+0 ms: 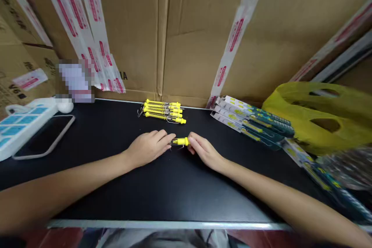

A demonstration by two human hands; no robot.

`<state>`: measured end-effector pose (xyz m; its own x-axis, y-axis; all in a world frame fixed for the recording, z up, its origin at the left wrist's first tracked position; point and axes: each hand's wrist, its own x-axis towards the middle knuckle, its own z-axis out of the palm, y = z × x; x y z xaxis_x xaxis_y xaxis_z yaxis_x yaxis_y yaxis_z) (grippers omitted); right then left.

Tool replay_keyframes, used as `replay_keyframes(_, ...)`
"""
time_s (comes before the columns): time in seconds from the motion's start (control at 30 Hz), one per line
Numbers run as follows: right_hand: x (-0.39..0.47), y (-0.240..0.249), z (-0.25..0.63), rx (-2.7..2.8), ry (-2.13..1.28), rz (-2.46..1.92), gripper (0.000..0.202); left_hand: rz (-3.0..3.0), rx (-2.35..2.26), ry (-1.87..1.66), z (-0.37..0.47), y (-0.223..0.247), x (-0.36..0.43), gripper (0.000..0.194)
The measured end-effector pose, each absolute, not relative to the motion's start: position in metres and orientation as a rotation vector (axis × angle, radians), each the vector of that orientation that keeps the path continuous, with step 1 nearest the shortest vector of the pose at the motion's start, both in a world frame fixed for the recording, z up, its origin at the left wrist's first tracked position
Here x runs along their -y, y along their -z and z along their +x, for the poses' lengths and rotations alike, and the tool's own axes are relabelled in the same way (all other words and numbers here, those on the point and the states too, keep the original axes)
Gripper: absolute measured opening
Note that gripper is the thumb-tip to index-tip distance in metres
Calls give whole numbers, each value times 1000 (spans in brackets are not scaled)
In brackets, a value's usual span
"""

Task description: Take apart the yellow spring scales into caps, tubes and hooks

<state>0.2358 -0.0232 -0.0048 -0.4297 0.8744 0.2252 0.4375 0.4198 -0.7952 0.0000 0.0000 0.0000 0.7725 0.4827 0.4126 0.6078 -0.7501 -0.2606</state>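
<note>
Both my hands hold one slim yellow tubular tool with a clear section (182, 142), which looks like a spring scale, low over the black table (186, 190). My left hand (148, 146) is closed round its left part, which the fingers hide. At the other end, my right hand (205, 151) pinches the yellow cap between thumb and fingers. A thin wire piece hangs under the clear section. Just beyond my hands lies a row of several similar yellow spring scales (164, 110), side by side, their wire hooks pointing left.
Several printed boxes (247, 118) lie overlapping at the right, beside a yellow plastic bag (290, 104) and crumpled clear plastic (348, 166). To the left are a white power strip (26, 120) and a phone (46, 137). Large taped cartons (194, 46) wall off the back.
</note>
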Motion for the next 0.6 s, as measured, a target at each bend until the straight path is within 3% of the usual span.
replay_keyframes(0.2, 20, 7, 233, 2006, -906, -1043, 38, -2600, 913, 435, 11, 2, -7, 63)
replay_keyframes(0.4, 16, 8, 235, 1974, -965, -979, 30, -2682, 999, 401, 11, 0, -10, 37)
replay_keyframes(0.6, 17, 10, 237, 1961, -980, -956, 26, -2727, 900, 352, 10, -3, -9, 36)
